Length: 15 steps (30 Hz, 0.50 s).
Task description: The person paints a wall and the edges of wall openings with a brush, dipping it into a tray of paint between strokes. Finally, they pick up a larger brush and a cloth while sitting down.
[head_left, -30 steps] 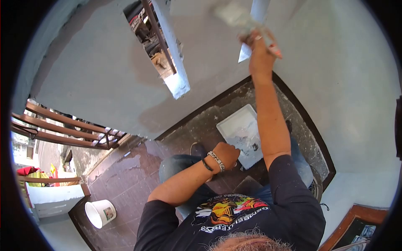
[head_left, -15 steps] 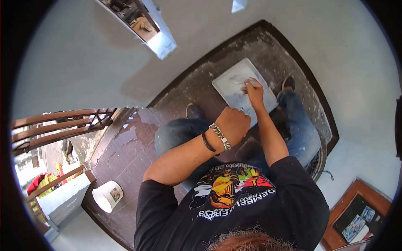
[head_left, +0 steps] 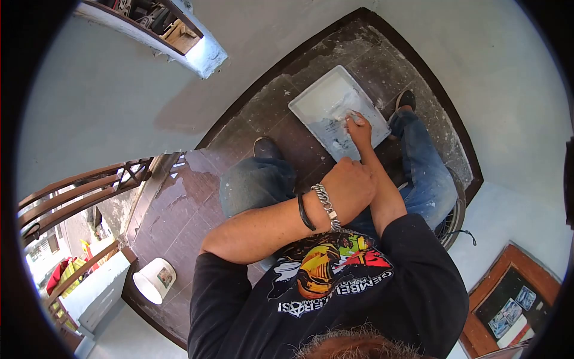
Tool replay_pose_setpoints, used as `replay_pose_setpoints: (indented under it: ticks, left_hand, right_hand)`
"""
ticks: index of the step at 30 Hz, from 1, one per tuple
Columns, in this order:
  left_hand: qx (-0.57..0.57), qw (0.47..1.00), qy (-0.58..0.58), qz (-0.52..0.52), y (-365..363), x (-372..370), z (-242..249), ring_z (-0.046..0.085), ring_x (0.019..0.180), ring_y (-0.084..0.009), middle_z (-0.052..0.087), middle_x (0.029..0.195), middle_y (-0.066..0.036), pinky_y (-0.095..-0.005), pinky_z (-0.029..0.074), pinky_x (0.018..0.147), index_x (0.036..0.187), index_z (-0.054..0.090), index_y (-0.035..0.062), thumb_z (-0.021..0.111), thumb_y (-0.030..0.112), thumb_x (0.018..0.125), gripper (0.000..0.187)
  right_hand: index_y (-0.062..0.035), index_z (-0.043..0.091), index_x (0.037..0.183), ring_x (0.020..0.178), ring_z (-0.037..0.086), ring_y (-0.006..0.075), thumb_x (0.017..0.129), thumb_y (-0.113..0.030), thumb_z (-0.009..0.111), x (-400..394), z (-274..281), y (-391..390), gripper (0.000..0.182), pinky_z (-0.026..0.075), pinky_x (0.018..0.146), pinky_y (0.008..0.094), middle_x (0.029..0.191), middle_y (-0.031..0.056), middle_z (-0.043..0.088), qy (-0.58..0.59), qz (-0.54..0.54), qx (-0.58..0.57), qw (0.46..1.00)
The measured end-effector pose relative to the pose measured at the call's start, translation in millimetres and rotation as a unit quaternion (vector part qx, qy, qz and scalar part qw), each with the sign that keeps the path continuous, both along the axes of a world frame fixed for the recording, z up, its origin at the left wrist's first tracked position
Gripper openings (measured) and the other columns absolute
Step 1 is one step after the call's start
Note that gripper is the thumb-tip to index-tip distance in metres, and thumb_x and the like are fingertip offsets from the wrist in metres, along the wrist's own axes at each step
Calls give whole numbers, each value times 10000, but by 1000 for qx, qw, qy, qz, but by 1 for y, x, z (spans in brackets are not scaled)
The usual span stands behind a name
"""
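Observation:
A white rectangular tray (head_left: 311, 99) lies on the floor between my feet, smeared with wet white and grey paint-like material. My right hand (head_left: 359, 128) is over the tray's right side with its fingers pinched together. Something small and pale shows at its fingertips, too smeared to name. My left hand (head_left: 350, 185) is curled closed beside my right forearm, overlapping it in the view. Whatever it holds, if anything, is hidden. A chain bracelet (head_left: 326, 203) and a black band (head_left: 305, 214) circle my left wrist.
A white bucket (head_left: 154, 280) stands on the brown tiled floor at lower left. A ledge or opening (head_left: 206, 57) juts from the grey wall above left. A wheel rim (head_left: 451, 224) sits by my right leg. A wood-framed board (head_left: 508, 305) is at lower right.
My left hand has moved right, up to my right forearm. My right hand stays over the tray, shifted slightly toward me within it. The whole view has shifted a little.

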<state>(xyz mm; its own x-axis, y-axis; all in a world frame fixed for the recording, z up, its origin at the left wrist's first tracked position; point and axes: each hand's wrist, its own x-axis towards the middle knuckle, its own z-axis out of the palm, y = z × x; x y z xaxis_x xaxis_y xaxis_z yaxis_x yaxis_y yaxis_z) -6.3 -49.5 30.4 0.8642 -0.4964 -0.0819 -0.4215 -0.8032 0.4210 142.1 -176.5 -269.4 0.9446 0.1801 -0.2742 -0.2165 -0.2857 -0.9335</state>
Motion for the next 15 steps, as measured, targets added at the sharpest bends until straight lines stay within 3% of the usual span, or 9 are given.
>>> replay_pose_setpoints:
  ticks: [6,9,12,15]
  left_hand:
    - [10,1000,-3,20,10,-1,-10,638,795,-212,640,823,-59,-340,456,693,897,627,59,707,237,741,250]
    - [14,1000,0,28,15,-1,-10,637,777,-212,641,813,-58,-336,454,686,894,628,62,705,238,743,244]
    - [8,999,-4,40,18,-3,-11,638,780,-213,644,820,-61,-335,454,685,896,632,63,702,235,743,240]
    - [9,999,-8,46,19,-4,-9,640,797,-213,647,834,-64,-337,456,688,901,635,64,707,237,741,246]
  right_hand:
    - [-6,677,1117,626,644,116,878,-136,648,2,-28,28,273,504,552,252,775,68,697,4,42,-23,999]
    - [-14,691,1067,586,636,147,859,-179,641,-5,-38,33,270,514,613,301,707,70,681,-41,45,-38,997]
    - [-8,675,1097,601,641,151,858,-163,641,-8,-60,22,288,512,604,302,747,84,687,-27,41,-18,999]
    - [-2,642,1163,617,650,163,854,-165,647,-5,-23,20,350,522,618,316,794,108,690,142,7,48,989]
